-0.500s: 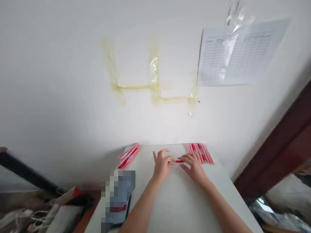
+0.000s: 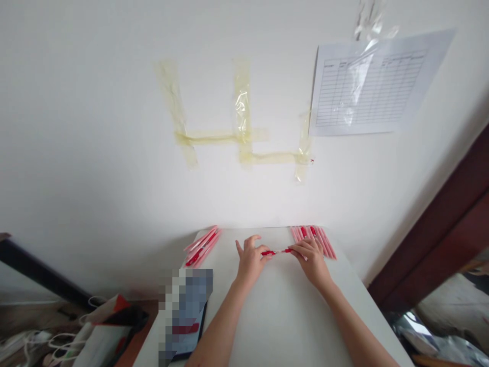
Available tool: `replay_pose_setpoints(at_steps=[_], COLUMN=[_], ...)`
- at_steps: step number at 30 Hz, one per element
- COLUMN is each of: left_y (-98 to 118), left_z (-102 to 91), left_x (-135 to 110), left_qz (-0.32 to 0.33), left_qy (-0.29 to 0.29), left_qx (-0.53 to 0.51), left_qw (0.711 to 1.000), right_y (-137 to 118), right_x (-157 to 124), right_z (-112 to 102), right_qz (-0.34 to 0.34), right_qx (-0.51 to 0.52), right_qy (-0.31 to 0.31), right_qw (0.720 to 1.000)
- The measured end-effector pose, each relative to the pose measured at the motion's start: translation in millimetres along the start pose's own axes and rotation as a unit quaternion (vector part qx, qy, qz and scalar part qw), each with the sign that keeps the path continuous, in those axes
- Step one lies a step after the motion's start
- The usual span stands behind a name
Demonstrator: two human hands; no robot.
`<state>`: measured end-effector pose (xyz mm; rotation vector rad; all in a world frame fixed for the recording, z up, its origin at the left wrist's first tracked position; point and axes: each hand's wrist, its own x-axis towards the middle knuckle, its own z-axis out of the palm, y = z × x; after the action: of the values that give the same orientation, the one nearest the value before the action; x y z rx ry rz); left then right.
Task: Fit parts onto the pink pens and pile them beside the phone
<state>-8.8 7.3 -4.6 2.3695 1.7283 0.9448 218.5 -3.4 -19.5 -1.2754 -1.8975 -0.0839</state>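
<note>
My left hand [image 2: 251,262] is closed in a pinch on a red pen [image 2: 269,253], held level just above the white table [image 2: 282,306]. To its right, my right hand [image 2: 311,260] pinches a red pen cap [image 2: 288,250] at the pen's other end. A thin pale stretch shows between the two red parts; whether they still touch, I cannot tell. Beyond my right hand is a row of pink-and-red pens [image 2: 324,242]. A loose pile of similar pens [image 2: 202,247] lies at the table's back left corner.
A dark-edged phone or tablet [image 2: 201,326], partly blurred out, lies at the table's left edge. The white wall [image 2: 114,127] rises behind, bearing yellowed tape [image 2: 242,102] and a printed sheet [image 2: 367,92]. Cables and bags [image 2: 99,331] clutter the lower left; a dark red wooden post [image 2: 431,239] stands right.
My right hand has moved a little right and my left hand slightly left. The gap between them is wider, and more of the pen shows.
</note>
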Motion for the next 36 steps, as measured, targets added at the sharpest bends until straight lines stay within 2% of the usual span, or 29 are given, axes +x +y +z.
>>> replay_pose_setpoints(at_steps=[6, 11, 13, 16, 20, 25, 28, 30, 33, 34, 36], left_y=[4, 11, 13, 13, 9, 5, 5, 6, 6, 7, 7], left_z=[-1.2, -1.8, -2.1, -1.9, 0.1, 2.2, 2.3, 2.1, 1.5, 1.3, 1.2], left_x=[-1, -3, -3, -2, -1, -1, -1, -1, -2, -2, -2], left_qz=[0.019, 0.035, 0.042, 0.038, 0.02, 0.011, 0.006, 0.004, -0.002, -0.003, -0.004], left_qy=[-0.009, -0.005, -0.003, 0.012, 0.028, 0.036, 0.035, 0.031, 0.024, 0.022, 0.02], left_qx=[-0.007, -0.018, -0.02, -0.02, -0.015, 0.004, 0.01, 0.013, 0.016, 0.018, 0.022], left_qw=[1.0, 0.999, 0.999, 0.999, 0.999, 0.999, 0.999, 0.999, 1.0, 1.0, 1.0], right_y=[-7, -18, -21, -22, -20, -18, -17, -16, -15, -14, -15], right_x=[0, 0, -1, -3, -5, -2, 1, 2, 4, 5, 7], right_z=[-1, 4, 8, 13, 12, 5, 4, 4, 3, 1, -3], right_qz=[-0.046, -0.107, -0.109, -0.064, 0.02, 0.128, 0.209, 0.26, 0.307, 0.316, 0.327], right_qx=[-0.054, -0.029, -0.016, 0.01, 0.088, 0.234, 0.353, 0.46, 0.611, 0.643, 0.676], right_qy=[0.001, -0.05, -0.07, -0.088, -0.08, -0.045, -0.015, -0.008, -0.006, -0.004, -0.009], right_qw=[0.997, 0.993, 0.991, 0.994, 0.993, 0.963, 0.912, 0.849, 0.73, 0.698, 0.661])
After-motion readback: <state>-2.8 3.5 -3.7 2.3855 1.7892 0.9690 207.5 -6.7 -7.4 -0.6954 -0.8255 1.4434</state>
